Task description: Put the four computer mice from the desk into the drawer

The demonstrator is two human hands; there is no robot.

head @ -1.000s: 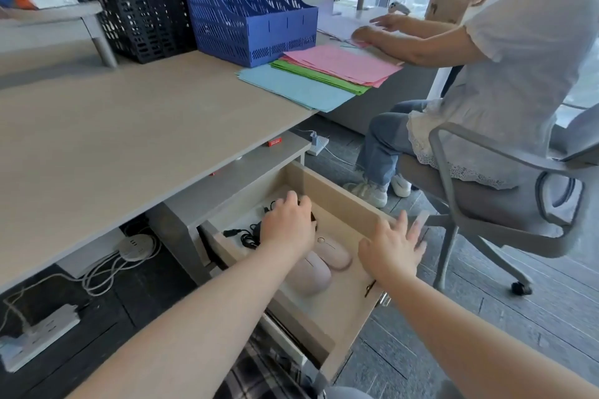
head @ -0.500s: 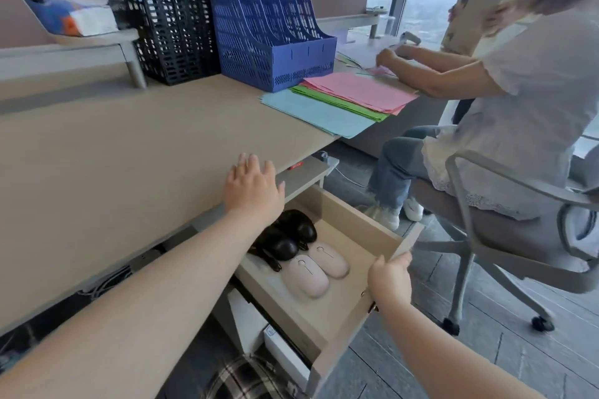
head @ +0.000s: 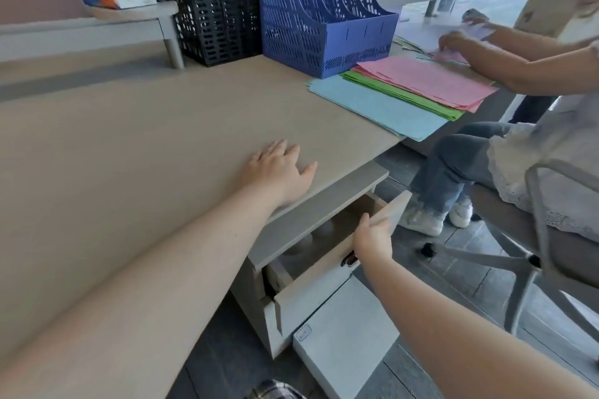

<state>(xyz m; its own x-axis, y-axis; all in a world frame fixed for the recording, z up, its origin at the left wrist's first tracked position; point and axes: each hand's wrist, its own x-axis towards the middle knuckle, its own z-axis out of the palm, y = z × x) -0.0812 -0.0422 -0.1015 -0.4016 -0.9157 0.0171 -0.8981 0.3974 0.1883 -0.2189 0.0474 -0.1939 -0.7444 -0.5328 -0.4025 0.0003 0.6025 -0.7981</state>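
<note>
Bright window daylight upper right; soft blur, wide-angle edge distortion

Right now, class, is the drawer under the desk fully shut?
No, the drawer stands partly open, its inside showing, with the right hand gripping its front edge.

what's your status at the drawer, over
Left grip flat on the beige wooden desk top. Right grip holds the front edge of the pale wooden drawer, partly open. Nothing seen blocking it.

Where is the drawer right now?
Low in the middle of the head view, the drawer sits partly open under the desk edge; the right hand holds its front, and the left hand rests on the desk above it.
</note>
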